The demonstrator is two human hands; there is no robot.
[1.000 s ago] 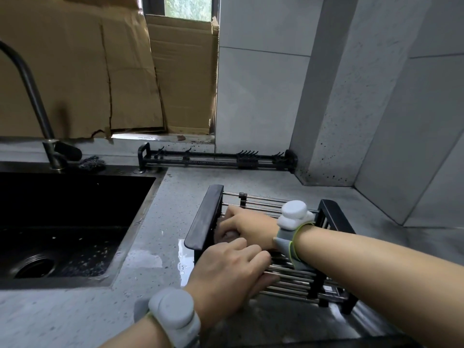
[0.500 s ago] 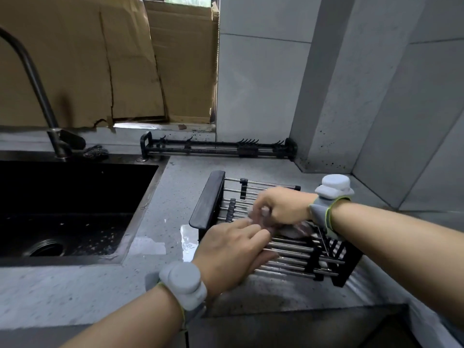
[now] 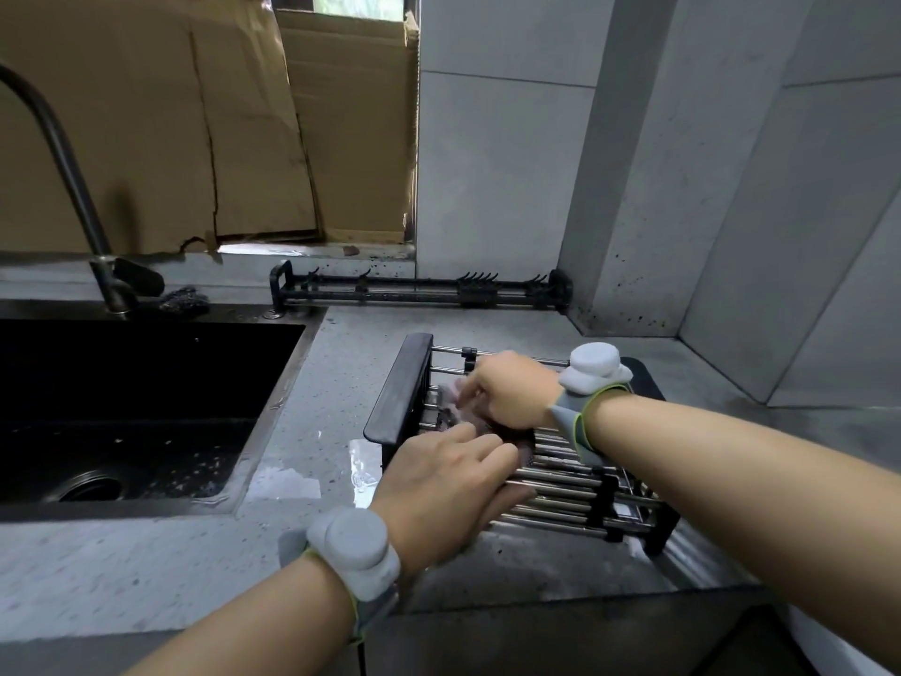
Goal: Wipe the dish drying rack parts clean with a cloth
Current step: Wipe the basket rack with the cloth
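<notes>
A dish rack of steel rods with black end bars lies flat on the grey counter, right of the sink. My right hand grips a pinkish-grey cloth and presses it on the rods near the rack's left end bar. My left hand rests on the rack's near left part, fingers lying over the rods and steadying it. Most of the cloth is hidden under my right hand. A second black rack part lies along the back wall.
A black sink with a drain takes up the left, with a dark faucet and a scrubber behind it. Water is pooled on the counter left of the rack. Cardboard covers the window; tiled walls close the right.
My right hand slid the cloth right along the rods, then back left toward the left end bar. My left hand stayed on the rack's near left part.
</notes>
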